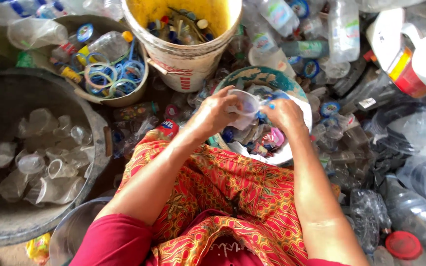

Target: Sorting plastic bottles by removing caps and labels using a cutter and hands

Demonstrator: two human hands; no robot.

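My left hand (216, 112) is curled round the side of a clear plastic cup (246, 103), fingers closed on its wall. My right hand (285, 114) grips the same cup from the right, fingertips pinched at its rim where a bit of blue shows; what that blue bit is I cannot tell. The cup sits tilted between both hands, just above a white basin (299, 111) with a teal inner rim, which is full of crumpled wrappers and small plastic scraps.

Near me, my lap is covered by a red and orange patterned cloth (223, 197), and my red sleeve (114, 241) shows at the near left.

Just beyond the basin, far centre, stands a yellowish bucket (183, 54) with bottle caps and odd bits inside. Left of it is a beige bowl (119, 96) holding plastic rings and a bottle. At the far left sits a big dark tub (6, 226) holding many clear cups like the one I hold. To the right lies a heap of clear bottles (410, 207), one with a red cap (403, 245).
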